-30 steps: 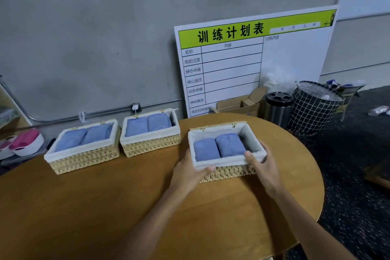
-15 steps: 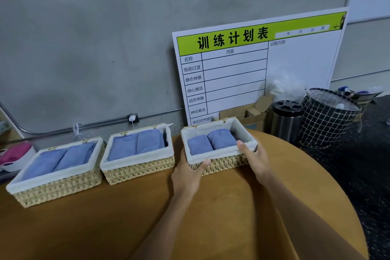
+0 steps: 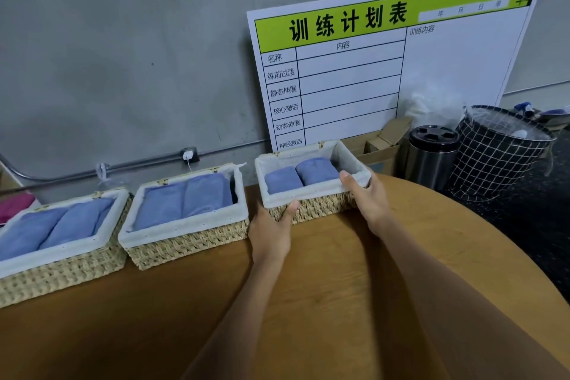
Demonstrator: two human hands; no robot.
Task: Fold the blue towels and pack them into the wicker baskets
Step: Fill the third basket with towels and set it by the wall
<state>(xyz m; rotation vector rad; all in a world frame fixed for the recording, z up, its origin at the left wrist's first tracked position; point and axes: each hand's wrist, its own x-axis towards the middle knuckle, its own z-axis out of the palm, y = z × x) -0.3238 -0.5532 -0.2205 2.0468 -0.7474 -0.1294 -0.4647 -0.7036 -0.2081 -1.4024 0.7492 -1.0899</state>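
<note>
Three white-lined wicker baskets stand in a row at the far side of the round wooden table (image 3: 324,271). The right basket (image 3: 317,208) holds two folded blue towels (image 3: 300,176). My left hand (image 3: 271,231) grips its front left corner, thumb on the rim. My right hand (image 3: 367,194) grips its front right corner, thumb over the lining. The middle basket (image 3: 188,241) holds two folded blue towels (image 3: 188,196) side by side. The left basket (image 3: 61,268), cut off by the frame edge, also holds two blue towels (image 3: 58,225).
A grey wall runs right behind the table. A white and green planning board (image 3: 385,71) leans on it. On the floor at the right stand a cardboard box (image 3: 379,151), a steel bin (image 3: 431,157) and a black grid hamper (image 3: 499,154). A pink object (image 3: 15,205) shows at far left.
Both hands have pushed the right basket away from me toward the table's far edge, into line with the other two. The camera has moved closer and lower.
</note>
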